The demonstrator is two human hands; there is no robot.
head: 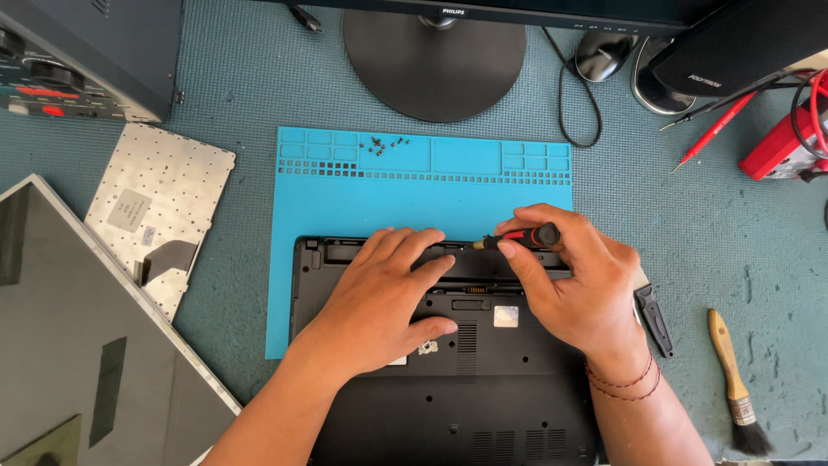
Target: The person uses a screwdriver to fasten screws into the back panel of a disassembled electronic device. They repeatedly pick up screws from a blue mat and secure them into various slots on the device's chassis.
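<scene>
- Teal felt-like covering spreads over the whole workbench [742, 250], with a bright blue work mat [362, 198] laid in the middle, beyond the fingertips.
- Far left of the fingers lies a dark screen panel [78, 345], and beside it an upturned keyboard [159, 207] whose pale back carries a square grey label and a smaller pale sticker.
- Small dark screws [384, 143] sit in a tray compartment of the mat, well beyond the fingers.
- Left hand [384, 289] rests flat on the upturned black laptop base [448, 388], fingers spread and pressing down, clamped on nothing.
- Just right of the left thumb tip, a small square silver sticker [506, 316] sits on the laptop.
- Right hand [573, 276] has its fingers closed around a red-and-black screwdriver [522, 236], the tip pointing left at the laptop's far edge, just beside the left fingertips.
- Right of that hand lie a black folding tool [655, 318] and a wooden-handled brush [737, 384].
</scene>
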